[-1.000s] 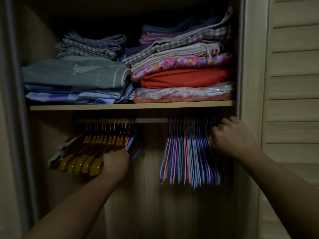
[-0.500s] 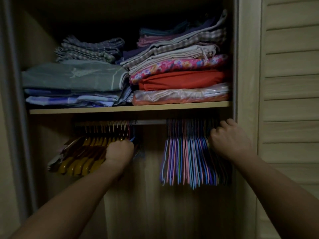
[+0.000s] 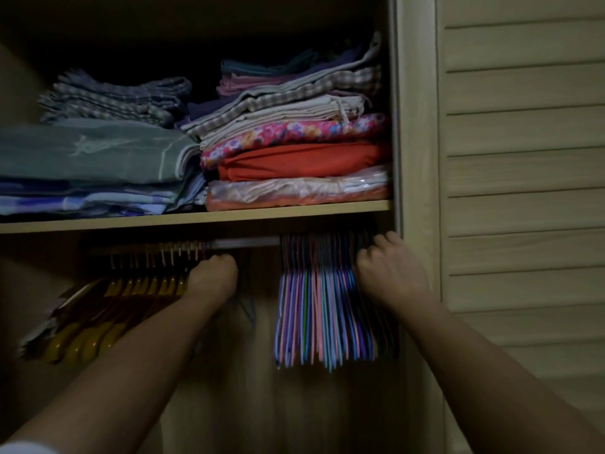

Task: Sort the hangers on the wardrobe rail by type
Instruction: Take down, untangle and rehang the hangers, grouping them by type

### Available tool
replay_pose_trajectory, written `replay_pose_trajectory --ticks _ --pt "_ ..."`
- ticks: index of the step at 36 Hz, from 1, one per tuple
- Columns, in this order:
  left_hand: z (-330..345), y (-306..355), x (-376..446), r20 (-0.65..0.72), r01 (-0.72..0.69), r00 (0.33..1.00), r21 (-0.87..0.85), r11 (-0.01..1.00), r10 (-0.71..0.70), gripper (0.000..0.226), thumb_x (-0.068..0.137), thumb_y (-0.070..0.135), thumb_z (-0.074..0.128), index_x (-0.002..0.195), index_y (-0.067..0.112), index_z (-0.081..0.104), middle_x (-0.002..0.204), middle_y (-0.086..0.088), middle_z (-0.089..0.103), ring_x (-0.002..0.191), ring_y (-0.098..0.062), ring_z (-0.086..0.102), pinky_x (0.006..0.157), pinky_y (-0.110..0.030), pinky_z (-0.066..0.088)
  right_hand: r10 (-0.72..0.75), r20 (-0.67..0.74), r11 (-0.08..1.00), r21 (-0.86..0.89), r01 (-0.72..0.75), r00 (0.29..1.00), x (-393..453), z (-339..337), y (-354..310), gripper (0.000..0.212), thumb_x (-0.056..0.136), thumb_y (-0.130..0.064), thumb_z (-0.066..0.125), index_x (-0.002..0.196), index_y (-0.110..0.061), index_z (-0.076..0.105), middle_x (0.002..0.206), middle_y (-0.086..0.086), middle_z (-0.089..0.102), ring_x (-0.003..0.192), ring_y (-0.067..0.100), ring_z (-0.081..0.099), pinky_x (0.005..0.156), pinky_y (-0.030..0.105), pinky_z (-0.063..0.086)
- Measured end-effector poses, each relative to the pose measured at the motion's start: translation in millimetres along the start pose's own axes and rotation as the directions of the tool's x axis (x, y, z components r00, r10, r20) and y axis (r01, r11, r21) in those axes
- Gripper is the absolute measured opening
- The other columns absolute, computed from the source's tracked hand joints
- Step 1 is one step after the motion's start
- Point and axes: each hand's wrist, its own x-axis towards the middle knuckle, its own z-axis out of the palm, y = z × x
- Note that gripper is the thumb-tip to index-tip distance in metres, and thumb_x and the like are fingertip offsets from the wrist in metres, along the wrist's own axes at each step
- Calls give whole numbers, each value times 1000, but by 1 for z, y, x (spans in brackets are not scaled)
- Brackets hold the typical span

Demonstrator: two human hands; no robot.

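Observation:
A metal rail (image 3: 248, 242) runs under the shelf. Several wooden hangers (image 3: 98, 316) hang in a bunch on its left part, tilted toward the left. Several thin coloured hangers (image 3: 314, 309) hang packed together on the right part. My left hand (image 3: 214, 276) reaches up near the rail at the right end of the wooden bunch, fingers curled around a thin dark hanger (image 3: 247, 306) there. My right hand (image 3: 389, 271) grips the right side of the coloured bunch near the hooks.
The wooden shelf (image 3: 229, 216) above the rail carries stacks of folded cloth (image 3: 294, 152). A slatted door (image 3: 523, 158) stands on the right, and the wardrobe's side post (image 3: 415, 126) is close to my right hand. A gap of bare rail separates the two bunches.
My left hand rose from the lower ends of the wooden hangers up to the rail. My right hand stayed on the coloured bunch. The view shifted a little to the right.

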Motion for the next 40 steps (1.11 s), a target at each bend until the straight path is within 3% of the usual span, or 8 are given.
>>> replay_pose_trajectory --ticks 12,17,19,22,24,27,31,40 --pt "25 -43 -92 88 -39 995 -41 998 42 23 96 14 47 114 8 60 117 -20 63 108 -41 62 87 -43 51 38 -75 999 -35 -41 996 -1 9 4 22 78 -30 67 66 -12 66 64 10 67 70 27 59 71 38 35" --pt "2 -113 -157 -36 6 999 -316 949 -18 24 91 32 69 74 17 62 80 -12 69 79 -32 66 64 -36 45 22 -65 1000 -12 -23 998 -9 -2 -3 26 83 -29 59 69 -9 68 67 12 68 73 28 60 73 37 37" --pt "-11 -132 -180 3 38 999 -557 830 -44 25 90 26 72 69 17 63 69 -6 67 67 -22 64 60 -33 46 86 -55 995 54 -83 995 -10 -6 -10 34 85 -28 48 68 -7 68 64 16 66 71 30 60 74 39 37" --pt "-28 -149 -210 84 120 990 -918 378 -111 15 94 9 66 79 4 64 60 -4 66 54 -12 64 51 -21 53 221 54 936 268 -227 974 -10 -16 -38 39 91 -31 44 71 -7 68 66 20 63 71 34 63 71 38 42" --pt "-36 -165 -228 139 161 978 -977 141 -155 13 94 10 63 82 5 62 61 -4 63 57 -15 68 54 -22 57 194 252 784 540 -304 948 -17 -20 -71 38 97 -36 47 81 -8 67 72 17 62 72 33 63 65 35 45" --pt "-44 -186 -246 190 196 971 -980 29 -143 18 91 21 64 76 13 57 64 -4 62 59 -15 68 57 -26 59 -221 403 408 865 -292 888 -43 -29 -119 35 100 -44 48 100 -15 69 87 6 66 81 23 64 71 33 51" --pt "-45 -203 -261 234 226 963 -971 -73 -134 15 87 22 62 76 15 55 59 1 57 52 -11 64 54 -27 60 -682 322 -118 838 -533 656 -102 -43 -181 74 73 -82 55 127 -32 59 126 -8 63 112 16 64 92 36 55" --pt "-17 -212 -253 328 289 924 -936 -202 -199 19 97 23 58 78 23 60 55 7 52 46 -5 56 53 -27 59 -483 288 -534 652 -538 827 -167 -82 -250 28 104 -26 40 107 -8 61 92 7 74 68 21 70 66 34 56"
